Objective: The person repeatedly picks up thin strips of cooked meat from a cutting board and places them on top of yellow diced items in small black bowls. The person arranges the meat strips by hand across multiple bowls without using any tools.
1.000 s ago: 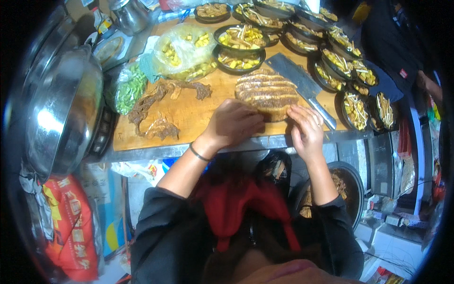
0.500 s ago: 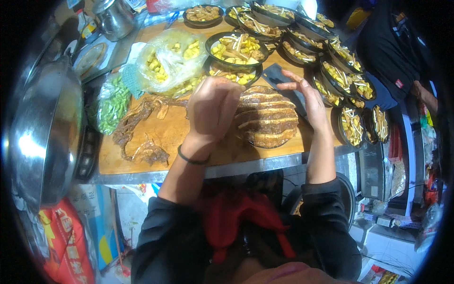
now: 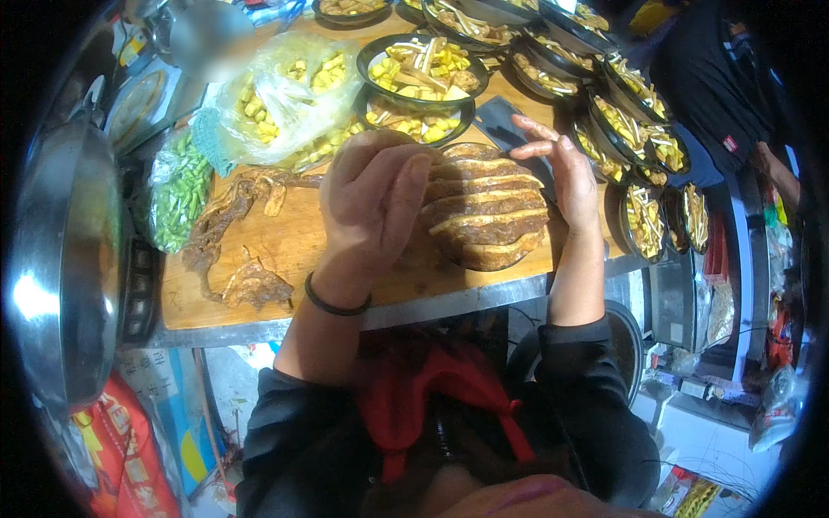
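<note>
My left hand (image 3: 371,203), with a dark band at the wrist, hovers at the left side of a round dish heaped with long slices of browned meat (image 3: 484,207). Its fingers bend away out of sight, so I cannot tell what they hold, if anything. On the other side of the meat, my right hand (image 3: 570,173) is open, fingers apart and stretched inward, holding nothing. A dark flat blade-like piece (image 3: 501,121) lies just behind the meat, near the right fingertips. Brown meat scraps (image 3: 255,281) rest on the wooden board (image 3: 337,298) to the left.
Black bowls with yellow cubes and pale strips (image 3: 423,73) are stacked behind the meat, with several more bowls (image 3: 622,129) at right. Bags of yellow cubes (image 3: 285,99) and green vegetable pieces (image 3: 180,190) lie left. A large metal wok (image 3: 65,250) stands far left; another person (image 3: 712,95) is far right.
The view has shifted slightly, so the board and bowls appear a little further left. My left hand has moved slightly left of the meat, showing more of it. The right hand stays nearly in place.
</note>
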